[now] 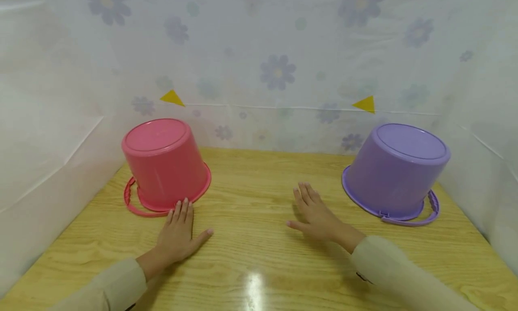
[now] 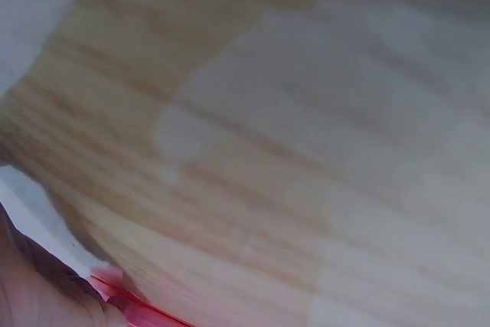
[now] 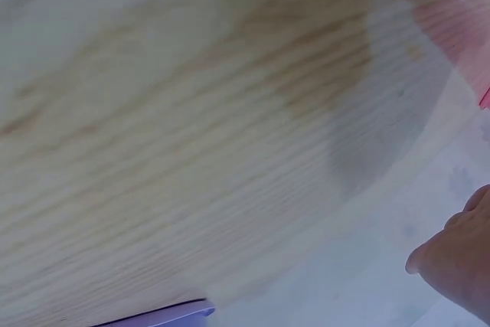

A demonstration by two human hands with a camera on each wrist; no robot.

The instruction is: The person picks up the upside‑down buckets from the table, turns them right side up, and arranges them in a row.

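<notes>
Upside down on the wooden table stands a pink bucket (image 1: 166, 167) at the left, its handle lying on the wood. A purple bucket (image 1: 398, 174), also bottom up, stands at the right with its handle toward the front. My left hand (image 1: 178, 234) lies with straight fingers, the tips at the pink bucket's front rim. Whether they touch it I cannot tell. My right hand (image 1: 317, 216) is spread palm down over the table, left of the purple bucket and apart from it. Only part of each hand shows in the wrist views. What lies under the buckets is hidden.
White flowered sheeting (image 1: 251, 41) hangs behind the table (image 1: 251, 212) and along both sides. Two yellow triangles, a left one (image 1: 173, 98) and a right one (image 1: 365, 104), are on the back sheet. Light reflects off the tabletop near the front.
</notes>
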